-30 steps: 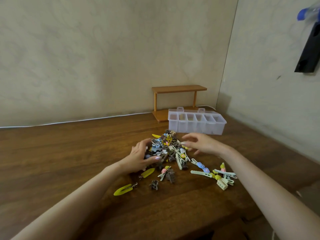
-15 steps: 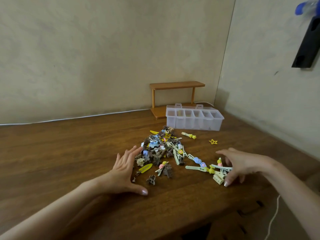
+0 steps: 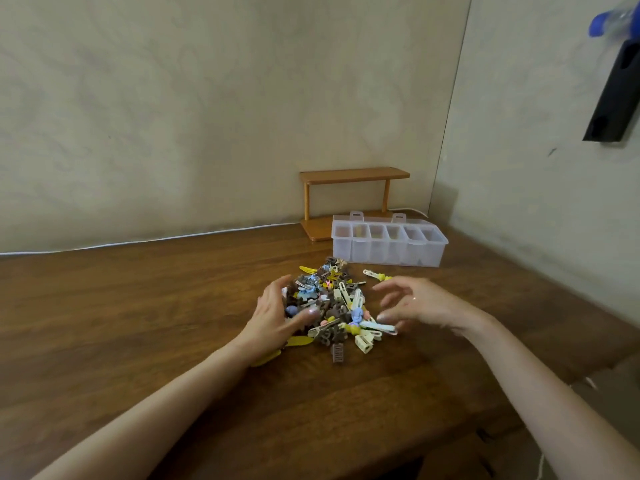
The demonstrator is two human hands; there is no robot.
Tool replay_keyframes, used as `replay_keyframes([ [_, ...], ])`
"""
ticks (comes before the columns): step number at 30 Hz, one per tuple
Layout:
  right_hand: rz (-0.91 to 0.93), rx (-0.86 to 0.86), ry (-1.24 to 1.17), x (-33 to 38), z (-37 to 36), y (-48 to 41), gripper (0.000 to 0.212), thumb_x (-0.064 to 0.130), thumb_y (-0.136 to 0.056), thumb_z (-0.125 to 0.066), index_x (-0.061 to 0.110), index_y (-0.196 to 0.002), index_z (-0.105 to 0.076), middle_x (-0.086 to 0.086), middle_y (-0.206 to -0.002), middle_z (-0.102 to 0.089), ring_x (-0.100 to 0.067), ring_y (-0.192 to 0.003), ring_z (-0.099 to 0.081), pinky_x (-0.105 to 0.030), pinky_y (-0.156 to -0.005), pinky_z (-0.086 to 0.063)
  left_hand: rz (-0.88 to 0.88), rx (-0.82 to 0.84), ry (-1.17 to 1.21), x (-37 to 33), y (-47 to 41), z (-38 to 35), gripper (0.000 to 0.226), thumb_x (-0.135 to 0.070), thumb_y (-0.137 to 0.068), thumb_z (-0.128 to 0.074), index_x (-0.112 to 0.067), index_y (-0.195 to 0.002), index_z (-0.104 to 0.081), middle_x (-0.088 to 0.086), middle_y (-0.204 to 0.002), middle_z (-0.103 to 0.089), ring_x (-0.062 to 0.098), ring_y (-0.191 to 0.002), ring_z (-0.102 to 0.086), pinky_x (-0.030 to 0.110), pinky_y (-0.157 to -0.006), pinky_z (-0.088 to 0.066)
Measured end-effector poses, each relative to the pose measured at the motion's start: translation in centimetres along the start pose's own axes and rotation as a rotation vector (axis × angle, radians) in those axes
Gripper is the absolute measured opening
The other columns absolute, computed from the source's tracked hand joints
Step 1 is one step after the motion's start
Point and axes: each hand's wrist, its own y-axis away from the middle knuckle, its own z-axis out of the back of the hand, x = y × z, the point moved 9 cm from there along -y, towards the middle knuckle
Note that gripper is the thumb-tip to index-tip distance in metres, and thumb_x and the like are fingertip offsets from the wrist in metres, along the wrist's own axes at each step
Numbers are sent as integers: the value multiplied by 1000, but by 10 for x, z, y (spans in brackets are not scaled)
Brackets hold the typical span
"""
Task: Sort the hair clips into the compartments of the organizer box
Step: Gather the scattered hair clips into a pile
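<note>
Left hand (image 3: 275, 317), right hand (image 3: 417, 303) flank hair clips (image 3: 337, 299); organizer box (image 3: 388, 254) beyond.

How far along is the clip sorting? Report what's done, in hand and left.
Done: only setup. The organizer box stands open, and no clips show clearly in its compartments. In hand: the left hand cups the pile from the left, and the right hand hovers open on the other side. Neither holds a clip. Left: the whole pile, plus a stray clip near the box.
</note>
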Motion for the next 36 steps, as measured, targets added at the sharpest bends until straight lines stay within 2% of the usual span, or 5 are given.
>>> replay_keyframes([
  [5,-144,-538,47,-50,76,-3,50,27,-90,-62,16,-136,-45,-9,-138,-50,-23,-124,-50,-37,-98,-43,30,-21,6,14,-24,19,74,-61,-83,-33,-20,-143,-22,2,-151,-25,16,-138,-24,40,-114,-24],
  [14,-82,-243,338,-45,25,-49,56,43,-98,-40,18,-147,-31,-5,-155,-27,-23,-143,-24,-39,-116,-23,-21,133,-106,8,-85,-2,54,-51,-96,-20,-26,-143,-29,-1,-156,-16,18,-145,-1,51,-117,2],
  [18,63,-154,212,-29,13,-65,40,36,-97,-48,22,-134,-53,1,-141,-49,-15,-132,-43,-28,-106,-34,16,263,-173,5,-97,-15,62,-56,-93,-12,-27,-146,-25,-1,-157,-13,19,-145,0,48,-115,8],
  [23,91,-251,57,-18,17,-91,35,26,-98,-48,16,-131,-54,-2,-131,-57,-13,-120,-51,-20,-88,-38,4,317,-30,2,-90,-11,57,-67,-85,-22,-35,-121,-54,-3,-134,-50,19,-125,-44,42,-108,-31],
  [36,178,90,-68,13,-31,-121,39,30,-102,-33,16,-120,-65,4,-123,-62,-7,-116,-53,-25,-100,-34,-125,363,169,-15,-61,-12,49,-57,-83,-44,-23,-114,-61,-6,-122,-55,7,-112,-53,22,-93,-42],
])
